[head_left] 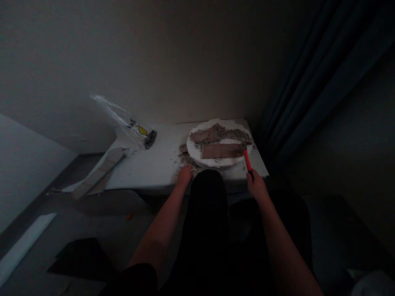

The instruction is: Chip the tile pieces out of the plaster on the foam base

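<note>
- Head camera, the only view: a dim room, seen downward past a person's dark-clothed knees. Clock directions are taken from the centre of a round white disc (194, 151) lying on a pale surface (160, 164).
- A flat brown slab (219, 151) lies on the disc, just below centre, its length running from about 8 to 4 o'clock.
- A torn brown piece (205, 135) sits at 10 o'clock, with small brown crumbs (237, 135) heaped at 2 o'clock.
- The right hand (258, 186), near 5 o'clock, grasps a red-handled hammer (247, 159); its head is at the slab's right end, contact uncertain.
- The left hand (185, 176), near 7 o'clock, is at the surface's near edge beside loose debris; I cannot tell whether it holds anything.
- Towards 9 o'clock stands a clear plastic bag (142, 130) with dark bits inside.
- The step appears to be breaking up the slab; the next move likely calls for controlled taps, left fingers well clear.
</note>
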Action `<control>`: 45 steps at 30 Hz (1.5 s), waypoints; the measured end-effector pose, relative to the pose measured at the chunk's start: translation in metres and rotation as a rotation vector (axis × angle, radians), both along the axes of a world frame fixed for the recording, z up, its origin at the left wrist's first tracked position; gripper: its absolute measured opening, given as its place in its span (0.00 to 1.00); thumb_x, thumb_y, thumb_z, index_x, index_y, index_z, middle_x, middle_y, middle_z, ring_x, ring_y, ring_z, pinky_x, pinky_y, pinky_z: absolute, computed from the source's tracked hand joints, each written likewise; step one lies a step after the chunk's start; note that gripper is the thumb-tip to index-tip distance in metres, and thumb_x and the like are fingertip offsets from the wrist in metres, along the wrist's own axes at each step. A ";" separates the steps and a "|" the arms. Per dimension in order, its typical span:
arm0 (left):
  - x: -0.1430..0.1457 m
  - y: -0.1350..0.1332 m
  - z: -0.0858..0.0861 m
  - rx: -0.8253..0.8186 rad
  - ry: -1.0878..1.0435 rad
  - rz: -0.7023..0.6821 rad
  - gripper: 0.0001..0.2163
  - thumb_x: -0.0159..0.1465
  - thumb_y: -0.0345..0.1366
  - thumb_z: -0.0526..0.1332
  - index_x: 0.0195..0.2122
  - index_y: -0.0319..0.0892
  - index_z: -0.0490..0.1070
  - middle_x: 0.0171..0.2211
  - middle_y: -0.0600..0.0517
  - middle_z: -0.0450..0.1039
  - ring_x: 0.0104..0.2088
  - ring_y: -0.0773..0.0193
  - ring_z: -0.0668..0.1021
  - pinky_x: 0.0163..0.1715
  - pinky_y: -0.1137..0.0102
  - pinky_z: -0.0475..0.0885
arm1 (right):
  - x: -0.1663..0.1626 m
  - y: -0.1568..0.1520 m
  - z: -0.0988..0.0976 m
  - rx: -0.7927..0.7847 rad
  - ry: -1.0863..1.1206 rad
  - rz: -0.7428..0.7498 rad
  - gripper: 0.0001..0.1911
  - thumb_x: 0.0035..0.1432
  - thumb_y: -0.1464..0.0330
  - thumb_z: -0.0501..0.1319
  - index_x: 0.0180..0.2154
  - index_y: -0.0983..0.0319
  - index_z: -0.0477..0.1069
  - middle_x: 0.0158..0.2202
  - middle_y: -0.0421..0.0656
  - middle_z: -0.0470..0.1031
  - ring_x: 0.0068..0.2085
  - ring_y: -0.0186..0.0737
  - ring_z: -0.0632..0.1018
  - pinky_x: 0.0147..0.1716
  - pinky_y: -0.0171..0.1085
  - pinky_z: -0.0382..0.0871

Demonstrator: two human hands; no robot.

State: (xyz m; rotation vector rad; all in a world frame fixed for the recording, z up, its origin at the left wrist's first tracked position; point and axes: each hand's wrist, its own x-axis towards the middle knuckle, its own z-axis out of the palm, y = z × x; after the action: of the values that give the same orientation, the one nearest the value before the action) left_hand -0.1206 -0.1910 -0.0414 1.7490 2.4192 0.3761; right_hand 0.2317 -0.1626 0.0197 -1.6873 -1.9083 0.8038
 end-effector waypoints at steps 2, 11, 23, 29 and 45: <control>0.000 0.006 0.001 -0.084 0.026 -0.054 0.09 0.61 0.31 0.56 0.39 0.42 0.74 0.45 0.44 0.73 0.45 0.58 0.76 0.45 0.67 0.69 | 0.001 0.000 -0.001 -0.002 0.023 -0.003 0.25 0.66 0.62 0.47 0.58 0.66 0.65 0.47 0.56 0.77 0.48 0.52 0.77 0.46 0.43 0.68; -0.009 0.011 0.010 -0.100 0.038 -0.134 0.03 0.58 0.31 0.59 0.28 0.43 0.71 0.36 0.48 0.73 0.38 0.60 0.75 0.38 0.69 0.66 | 0.010 0.006 -0.008 -0.012 0.152 0.016 0.25 0.65 0.61 0.48 0.57 0.65 0.66 0.48 0.55 0.76 0.48 0.49 0.77 0.46 0.43 0.69; 0.058 0.085 0.102 0.280 -0.004 -0.447 0.01 0.56 0.32 0.60 0.30 0.44 0.69 0.33 0.49 0.70 0.36 0.61 0.73 0.40 0.69 0.68 | 0.014 0.010 -0.011 -0.049 0.219 0.012 0.23 0.65 0.62 0.49 0.56 0.65 0.66 0.45 0.53 0.78 0.47 0.47 0.77 0.45 0.41 0.70; 0.124 0.160 0.099 0.170 -0.037 -0.557 0.05 0.53 0.30 0.60 0.31 0.41 0.73 0.33 0.48 0.75 0.35 0.59 0.74 0.38 0.67 0.67 | 0.014 0.010 -0.011 -0.060 0.236 0.019 0.23 0.66 0.62 0.48 0.56 0.65 0.66 0.44 0.52 0.78 0.44 0.46 0.78 0.43 0.40 0.70; 0.134 0.189 0.059 0.302 -0.465 -0.371 0.12 0.63 0.41 0.58 0.35 0.39 0.77 0.34 0.49 0.78 0.35 0.63 0.76 0.39 0.68 0.68 | 0.015 0.010 -0.020 -0.033 0.379 -0.005 0.23 0.65 0.60 0.51 0.56 0.65 0.68 0.47 0.53 0.77 0.48 0.48 0.78 0.48 0.42 0.69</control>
State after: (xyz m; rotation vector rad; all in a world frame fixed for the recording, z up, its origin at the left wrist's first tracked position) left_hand 0.0130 -0.0020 0.0180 1.9060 1.7468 1.0073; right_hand 0.2465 -0.1529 -0.0003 -1.4341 -1.6370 1.0716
